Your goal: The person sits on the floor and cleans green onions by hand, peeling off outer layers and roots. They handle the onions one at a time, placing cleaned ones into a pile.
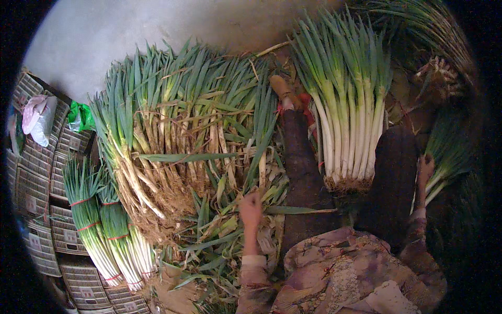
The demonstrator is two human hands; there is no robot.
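Observation:
My left hand (251,208) is closed at the roots of a leek or large green onion (262,168), which stands at the right edge of a big unpeeled pile (196,129) with brown roots. Just what its fingers grip is hard to tell. On the right, my right hand (425,170) is beside green stalks (443,172) at my right leg; its fingers are partly in shadow. Between my legs lies a row of clean white-stemmed green onions (349,129), roots towards me and leaves pointing away.
Plastic crates (37,157) line the left side. Bundles of thinner green onions (92,231) tied with red bands rest against them. Stripped leaves (219,235) litter the ground beside my left leg. More onions (439,35) lie at upper right. A green plastic bag (81,116) sits near the crates.

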